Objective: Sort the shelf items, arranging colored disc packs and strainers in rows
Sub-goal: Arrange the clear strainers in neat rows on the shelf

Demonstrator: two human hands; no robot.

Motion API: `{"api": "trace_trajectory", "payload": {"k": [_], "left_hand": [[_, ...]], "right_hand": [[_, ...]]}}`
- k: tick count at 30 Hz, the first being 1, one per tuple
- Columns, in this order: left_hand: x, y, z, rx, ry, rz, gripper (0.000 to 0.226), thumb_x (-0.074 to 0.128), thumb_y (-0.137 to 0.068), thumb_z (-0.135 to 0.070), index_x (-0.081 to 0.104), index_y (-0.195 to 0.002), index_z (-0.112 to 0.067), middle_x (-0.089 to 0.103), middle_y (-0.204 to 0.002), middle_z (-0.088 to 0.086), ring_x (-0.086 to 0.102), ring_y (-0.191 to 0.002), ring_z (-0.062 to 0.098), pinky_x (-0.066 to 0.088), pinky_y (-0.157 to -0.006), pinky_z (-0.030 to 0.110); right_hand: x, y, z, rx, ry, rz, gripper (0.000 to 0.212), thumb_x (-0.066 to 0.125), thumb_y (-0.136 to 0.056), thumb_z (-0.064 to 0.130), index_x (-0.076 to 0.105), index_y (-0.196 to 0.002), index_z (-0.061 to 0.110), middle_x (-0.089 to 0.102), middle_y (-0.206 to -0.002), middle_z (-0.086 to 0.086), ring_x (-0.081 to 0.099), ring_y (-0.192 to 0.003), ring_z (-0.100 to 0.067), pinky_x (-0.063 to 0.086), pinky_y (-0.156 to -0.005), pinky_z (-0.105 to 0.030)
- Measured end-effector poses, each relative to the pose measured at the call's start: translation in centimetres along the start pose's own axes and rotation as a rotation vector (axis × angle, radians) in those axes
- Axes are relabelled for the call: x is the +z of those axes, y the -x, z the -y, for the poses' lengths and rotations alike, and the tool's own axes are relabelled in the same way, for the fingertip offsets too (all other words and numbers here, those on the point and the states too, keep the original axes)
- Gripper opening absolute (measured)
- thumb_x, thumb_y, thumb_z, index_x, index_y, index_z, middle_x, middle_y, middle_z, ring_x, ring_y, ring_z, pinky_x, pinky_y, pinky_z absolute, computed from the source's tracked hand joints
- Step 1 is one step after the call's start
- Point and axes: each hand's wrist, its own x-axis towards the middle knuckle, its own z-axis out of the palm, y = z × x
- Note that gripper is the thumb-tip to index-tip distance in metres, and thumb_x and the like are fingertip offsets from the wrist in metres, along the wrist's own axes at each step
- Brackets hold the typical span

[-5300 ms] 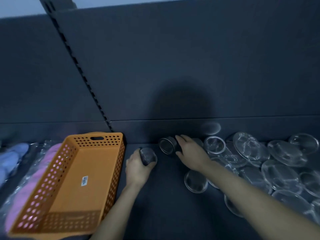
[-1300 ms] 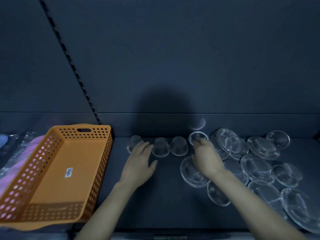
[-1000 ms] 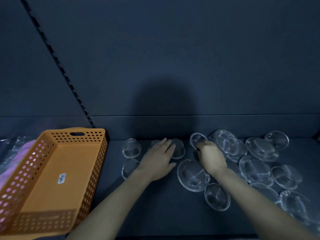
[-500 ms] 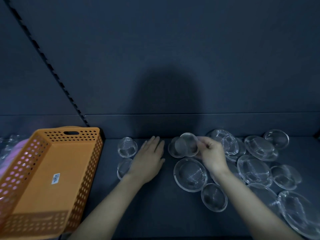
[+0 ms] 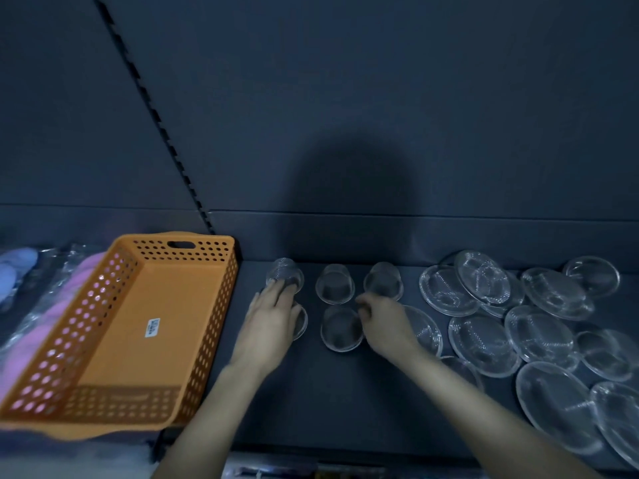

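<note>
Small mesh strainers stand in rows on the dark shelf: three at the back, at the left (image 5: 284, 279), in the middle (image 5: 334, 284) and at the right (image 5: 383, 281). In front lies another small strainer (image 5: 341, 329). My left hand (image 5: 271, 321) rests flat, fingers spread, over a front strainer (image 5: 300, 322) that it mostly hides. My right hand (image 5: 386, 322) touches the right rim of the front middle strainer with curled fingertips. A larger strainer (image 5: 426, 329) lies partly under my right wrist.
An empty orange perforated basket (image 5: 193, 326) sits at the left of the shelf. Pink and blue disc packs (image 5: 45, 305) in clear wrap lie beyond it. Several large flat strainers (image 5: 539, 333) are piled at the right. The shelf's back wall stands close behind.
My right hand has set down the small strainer it held in the front row. My left hand has shifted left onto the front left strainer. The camera has swung right.
</note>
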Motion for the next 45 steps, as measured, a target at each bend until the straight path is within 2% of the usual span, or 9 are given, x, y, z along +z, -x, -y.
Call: {"api": "trace_trajectory", "payload": {"k": [3, 7, 12, 17, 21, 27, 34, 40, 45], "left_hand": [[-0.2, 0.1, 0.6, -0.046, 0.091, 0.000, 0.047, 0.043, -0.099, -0.029, 0.039, -0.142, -0.010, 0.031, -0.152, 0.011, 0.020, -0.144, 0.024, 0.019, -0.118, 0.039], [-0.2, -0.7, 1.0, -0.059, 0.156, 0.031, 0.049, 0.037, -0.101, -0.032, 0.031, -0.146, -0.014, 0.020, -0.157, 0.007, 0.011, -0.146, 0.019, 0.015, -0.118, 0.031], [0.6, -1.1, 2.1, -0.059, 0.156, 0.183, 0.057, 0.032, -0.101, -0.038, 0.014, -0.151, -0.017, 0.001, -0.160, -0.006, -0.005, -0.145, 0.008, 0.008, -0.117, 0.026], [0.8, -1.4, 2.9, -0.021, 0.170, 0.193, 0.056, 0.033, -0.101, -0.036, 0.014, -0.151, -0.020, -0.001, -0.159, -0.011, -0.005, -0.143, 0.002, 0.008, -0.116, 0.024], [0.7, -1.3, 3.3, -0.030, 0.201, 0.174, 0.058, 0.037, -0.100, -0.035, 0.014, -0.151, -0.021, 0.000, -0.159, -0.012, 0.000, -0.144, 0.002, 0.010, -0.116, 0.023], [1.4, 0.0, 3.2, -0.185, 0.271, 0.100, 0.060, 0.039, -0.098, -0.040, 0.018, -0.150, -0.018, 0.012, -0.159, -0.004, 0.013, -0.144, 0.009, 0.015, -0.108, 0.020], [0.7, 0.5, 2.5, -0.206, 0.299, 0.096, 0.058, 0.039, -0.099, -0.039, 0.022, -0.148, -0.014, 0.022, -0.156, 0.003, 0.021, -0.143, 0.016, 0.023, -0.112, 0.028], [0.0, 1.6, -1.0, 0.047, 0.207, -0.092, 0.046, 0.054, -0.094, -0.025, 0.046, -0.136, -0.010, 0.041, -0.145, 0.006, 0.034, -0.136, 0.018, 0.026, -0.109, 0.026], [1.3, 1.0, -6.1, 0.271, 0.255, -0.039, 0.033, 0.063, -0.088, -0.012, 0.062, -0.120, -0.006, 0.056, -0.129, 0.009, 0.049, -0.125, 0.022, 0.034, -0.104, 0.026]], "right_hand": [[0.0, 0.1, 0.4, -0.164, 0.080, -0.001, 0.036, 0.054, -0.093, 0.021, 0.055, -0.126, 0.008, 0.055, -0.126, -0.014, 0.051, -0.118, -0.027, 0.037, -0.097, -0.029], [0.9, -0.1, 0.6, -0.324, 0.280, 0.133, 0.072, 0.051, -0.092, 0.046, 0.023, -0.148, 0.011, 0.011, -0.158, -0.011, 0.008, -0.146, -0.023, 0.010, -0.117, -0.029], [2.1, -1.1, 0.7, -0.350, 0.433, 0.184, 0.083, 0.043, -0.092, 0.055, 0.008, -0.151, 0.008, -0.009, -0.159, -0.009, -0.008, -0.147, -0.020, -0.001, -0.117, -0.029], [2.8, -1.4, 1.3, -0.326, 0.413, 0.182, 0.082, 0.041, -0.094, 0.053, 0.003, -0.150, 0.007, -0.013, -0.159, -0.009, -0.014, -0.146, -0.019, -0.001, -0.119, -0.030], [2.7, -0.7, 1.2, -0.298, 0.233, 0.122, 0.079, 0.048, -0.092, 0.049, 0.011, -0.151, 0.011, -0.004, -0.160, -0.005, -0.005, -0.147, -0.015, 0.004, -0.116, -0.024], [3.0, 0.9, 0.0, -0.254, 0.166, -0.009, 0.063, 0.061, -0.085, 0.029, 0.038, -0.142, 0.013, 0.040, -0.142, -0.004, 0.039, -0.131, -0.020, 0.032, -0.105, -0.024], [3.4, 1.1, 0.9, -0.242, 0.144, 0.015, 0.064, 0.062, -0.086, 0.030, 0.036, -0.142, 0.013, 0.038, -0.144, -0.004, 0.035, -0.133, -0.020, 0.031, -0.108, -0.028], [-0.4, 3.1, -0.7, -0.179, 0.092, -0.167, 0.045, 0.065, -0.085, 0.018, 0.056, -0.128, 0.008, 0.051, -0.133, -0.006, 0.053, -0.115, -0.023, 0.035, -0.098, -0.021], [-4.2, 5.9, -4.6, -0.076, 0.145, -0.258, 0.027, 0.064, -0.083, 0.006, 0.067, -0.110, 0.007, 0.063, -0.113, -0.008, 0.056, -0.108, -0.025, 0.033, -0.091, -0.017]]}}
